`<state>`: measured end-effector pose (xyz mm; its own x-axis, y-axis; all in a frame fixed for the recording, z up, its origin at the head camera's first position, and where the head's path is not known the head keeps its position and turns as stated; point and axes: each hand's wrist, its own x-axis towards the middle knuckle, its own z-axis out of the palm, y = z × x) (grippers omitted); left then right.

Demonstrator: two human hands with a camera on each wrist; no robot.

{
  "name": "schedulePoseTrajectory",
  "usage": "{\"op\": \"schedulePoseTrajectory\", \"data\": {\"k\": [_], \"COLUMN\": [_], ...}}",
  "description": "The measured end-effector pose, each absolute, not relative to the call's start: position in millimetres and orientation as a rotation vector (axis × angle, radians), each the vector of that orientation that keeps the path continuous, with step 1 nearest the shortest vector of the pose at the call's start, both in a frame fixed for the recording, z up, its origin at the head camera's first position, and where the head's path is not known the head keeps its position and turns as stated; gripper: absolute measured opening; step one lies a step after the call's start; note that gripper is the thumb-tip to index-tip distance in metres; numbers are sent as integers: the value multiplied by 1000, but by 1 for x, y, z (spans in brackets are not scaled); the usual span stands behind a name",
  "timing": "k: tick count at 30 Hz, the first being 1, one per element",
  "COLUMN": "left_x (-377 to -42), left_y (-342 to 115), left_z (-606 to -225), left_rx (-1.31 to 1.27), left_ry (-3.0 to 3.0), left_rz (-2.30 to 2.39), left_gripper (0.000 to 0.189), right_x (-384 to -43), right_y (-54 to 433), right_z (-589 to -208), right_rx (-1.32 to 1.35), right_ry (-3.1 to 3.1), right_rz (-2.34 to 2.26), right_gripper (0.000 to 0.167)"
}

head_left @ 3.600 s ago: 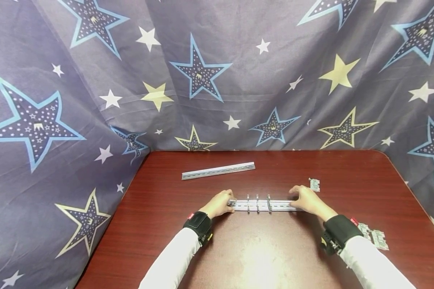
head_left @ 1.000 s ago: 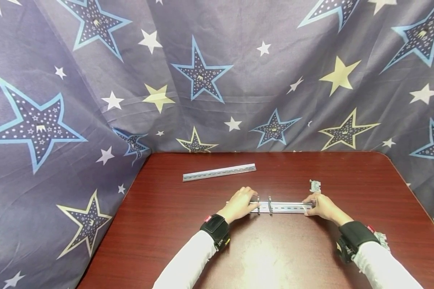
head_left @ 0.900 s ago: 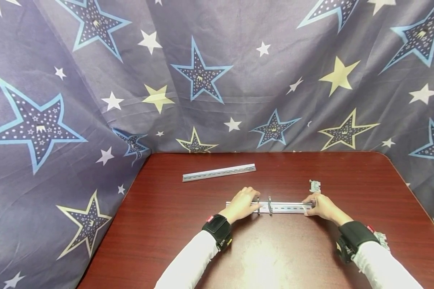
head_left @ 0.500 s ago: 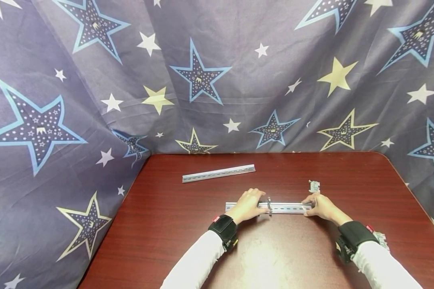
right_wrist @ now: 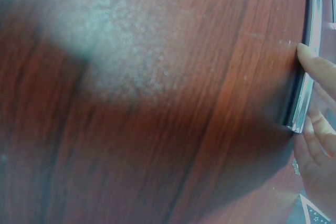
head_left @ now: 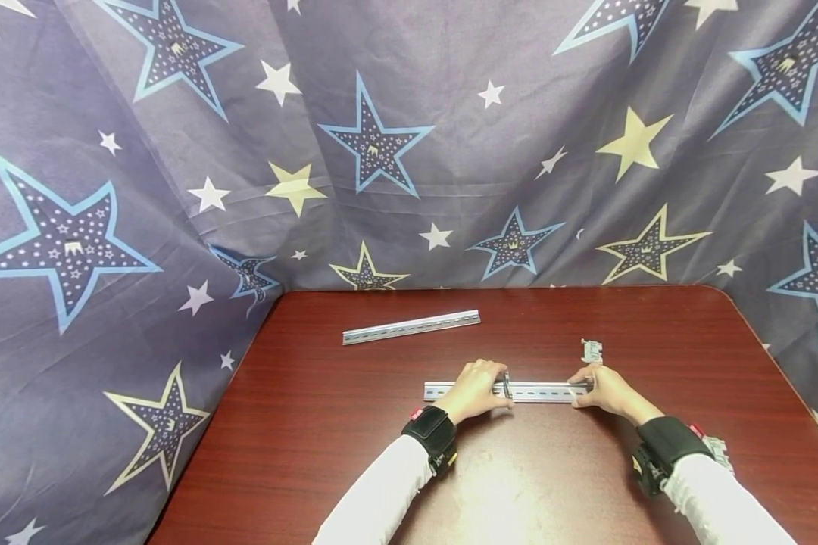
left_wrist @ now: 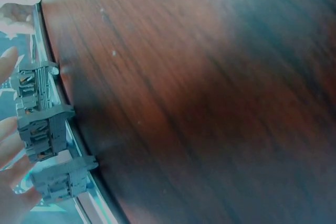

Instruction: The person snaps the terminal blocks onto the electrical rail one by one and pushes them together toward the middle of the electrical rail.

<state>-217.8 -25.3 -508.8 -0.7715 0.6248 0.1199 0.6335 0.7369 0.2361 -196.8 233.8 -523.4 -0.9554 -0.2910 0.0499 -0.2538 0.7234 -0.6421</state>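
Now three grey clips (left_wrist: 44, 135) bunched together on metal rail (head_left: 545, 391), left hand (head_left: 476, 389) curled round them, pushing. Right hand (head_left: 603, 389) pinching rail's end; spare clip (head_left: 591, 350) and second rail (head_left: 411, 326) on worktop (head_left: 552, 469), seemingly still unused.

Table (head_left: 532, 484): dark red-brown wood grain with a pale glare patch near the front edge. Backdrop cloth (head_left: 450, 129): grey-purple, printed with white, pale yellow and blue-outlined dotted stars. Both slotted metal rails (head_left: 545, 391) (head_left: 411, 326) are silver-grey, the clip-on terminal blocks (left_wrist: 44, 129) grey, sleeves (head_left: 382, 503) white, wrist straps (head_left: 436, 439) black.

Two rails (head_left: 545, 391) (head_left: 411, 326) — three clips (left_wrist: 44, 140) on near rail, one loose clip (head_left: 591, 351).
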Motion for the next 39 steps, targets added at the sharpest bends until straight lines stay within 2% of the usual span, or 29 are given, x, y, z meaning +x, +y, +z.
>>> {"op": "schedulePoseTrajectory", "data": {"k": [11,24,39], "left_x": [-220,-222,-222], "left_y": [-23,-20,-7], "left_z": [-512,-513,-512], "left_rx": [-1061,-1047,-1067], "left_ry": [-2885,-2927,-2911], "left_rz": [-399,-472,-432], "left_gripper": [48,46,45], "right_x": [-198,-199,-208], "right_y": [235,235,251], "right_z": [-526,-526,-544], "right_rx": [-452,-430,-595], "right_ry": [2869,2851,2800], "right_rz": [-1043,-1046,-1224], "right_gripper": [29,31,35]}}
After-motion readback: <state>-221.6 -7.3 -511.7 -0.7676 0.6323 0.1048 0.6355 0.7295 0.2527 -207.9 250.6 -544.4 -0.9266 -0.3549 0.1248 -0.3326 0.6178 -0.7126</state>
